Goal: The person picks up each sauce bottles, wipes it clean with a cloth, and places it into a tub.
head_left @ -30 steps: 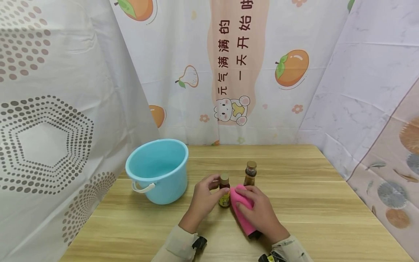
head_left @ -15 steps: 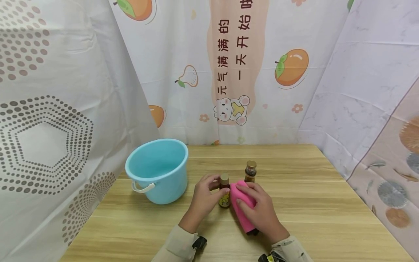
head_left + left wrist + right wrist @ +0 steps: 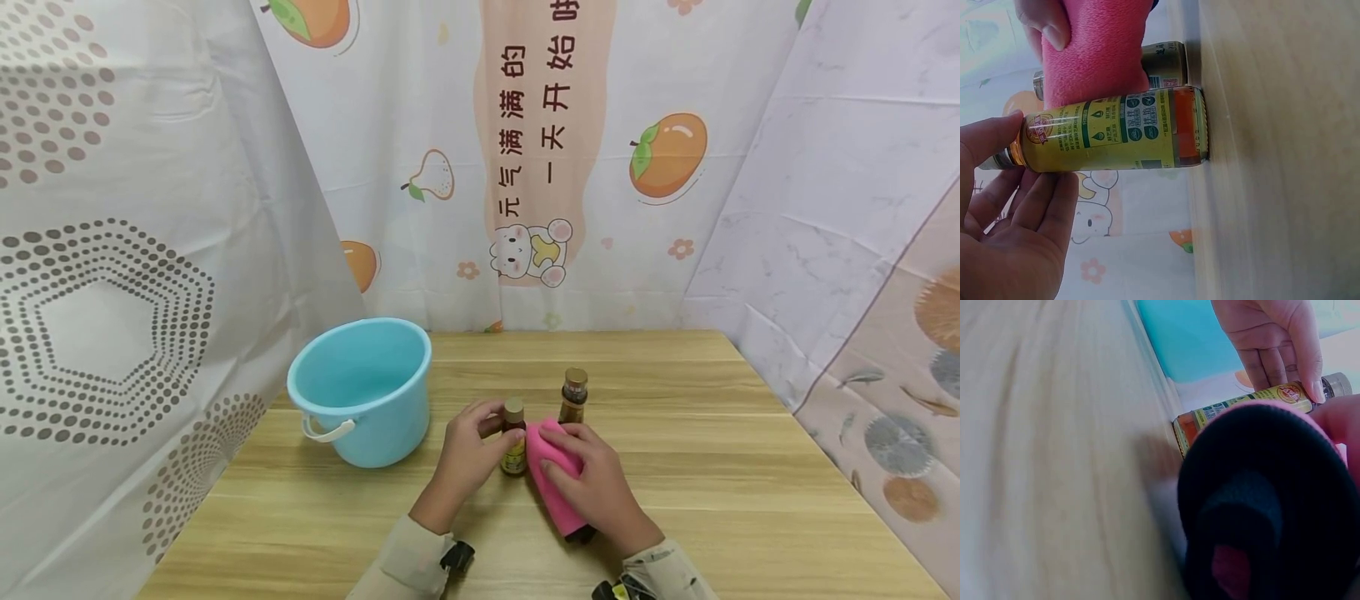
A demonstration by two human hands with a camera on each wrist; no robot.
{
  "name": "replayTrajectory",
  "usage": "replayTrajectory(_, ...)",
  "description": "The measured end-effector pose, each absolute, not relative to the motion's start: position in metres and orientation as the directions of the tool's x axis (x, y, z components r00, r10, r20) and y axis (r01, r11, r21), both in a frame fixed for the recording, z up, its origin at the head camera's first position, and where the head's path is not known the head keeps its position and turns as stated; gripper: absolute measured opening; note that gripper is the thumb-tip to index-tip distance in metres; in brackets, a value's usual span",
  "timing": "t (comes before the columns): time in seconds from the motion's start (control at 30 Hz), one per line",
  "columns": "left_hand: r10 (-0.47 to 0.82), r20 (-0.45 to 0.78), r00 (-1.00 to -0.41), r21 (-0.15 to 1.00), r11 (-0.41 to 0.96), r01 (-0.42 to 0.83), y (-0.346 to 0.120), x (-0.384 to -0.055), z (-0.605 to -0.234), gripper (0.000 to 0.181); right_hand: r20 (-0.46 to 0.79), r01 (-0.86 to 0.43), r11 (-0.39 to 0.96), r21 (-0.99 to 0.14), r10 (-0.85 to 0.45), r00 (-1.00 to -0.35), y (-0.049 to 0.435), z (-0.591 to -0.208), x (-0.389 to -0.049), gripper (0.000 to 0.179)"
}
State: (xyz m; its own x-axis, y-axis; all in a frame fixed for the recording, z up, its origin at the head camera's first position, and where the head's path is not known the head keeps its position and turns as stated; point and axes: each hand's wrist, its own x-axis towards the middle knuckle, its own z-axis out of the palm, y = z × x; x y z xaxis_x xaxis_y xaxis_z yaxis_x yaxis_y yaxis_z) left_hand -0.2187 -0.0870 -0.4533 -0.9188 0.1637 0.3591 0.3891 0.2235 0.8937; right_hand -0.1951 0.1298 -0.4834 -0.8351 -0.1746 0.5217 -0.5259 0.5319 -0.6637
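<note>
My left hand (image 3: 471, 454) pinches a small glass bottle (image 3: 514, 454) near its neck, thumb on one side and fingers on the other. The bottle stands upright on the table, with a yellow label and a gold cap. In the left wrist view the label of this bottle (image 3: 1116, 134) faces the camera. My right hand (image 3: 592, 479) grips a folded pink plush cloth (image 3: 553, 492) whose inner face is dark, and holds it right at the bottle's side. Close up in the right wrist view, the dark fold of the cloth (image 3: 1260, 450) covers part of the bottle.
A second brown bottle (image 3: 573, 396) with a gold cap stands just behind the cloth. To the left is a light blue bucket (image 3: 405, 425) with a white handle. The wooden table (image 3: 712, 450) reaches back to printed curtains.
My right hand has slid the cloth up and then slightly back down beside the bottle; the cloth's near end has shifted a little. My left hand and the bottle stay put.
</note>
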Motion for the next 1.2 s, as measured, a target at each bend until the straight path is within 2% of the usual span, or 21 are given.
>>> replayTrajectory(0.3, 0.182, 0.354, -0.917, 0.893, 0.226, 0.389, -0.0863, -0.2188, -0.4532, 0.037, 0.453, -0.458, 0.588, -0.667, -0.169, -0.876, 0.1291, -0.484, -0.1943, 0.042)
replayTrajectory(0.6, 0.173, 0.368, -0.914, 0.863, 0.301, 0.405, -0.0854, -0.2186, -0.4549, 0.024, 0.389, -0.405, 0.653, -0.641, -0.178, -0.904, 0.1292, -0.4838, -0.1948, 0.044)
replayTrajectory(0.97, 0.157, 0.362, -0.919, 0.853, 0.342, 0.394, -0.0868, -0.2201, -0.455, 0.028, 0.331, -0.373, 0.688, -0.623, -0.201, -0.922, 0.129, -0.482, -0.1946, 0.041)
replayTrajectory(1.2, 0.147, 0.371, -0.917, 0.838, 0.371, 0.399, -0.0877, -0.2202, -0.4539, 0.024, 0.311, -0.361, 0.695, -0.622, -0.204, -0.928, 0.129, -0.4833, -0.1953, 0.039)
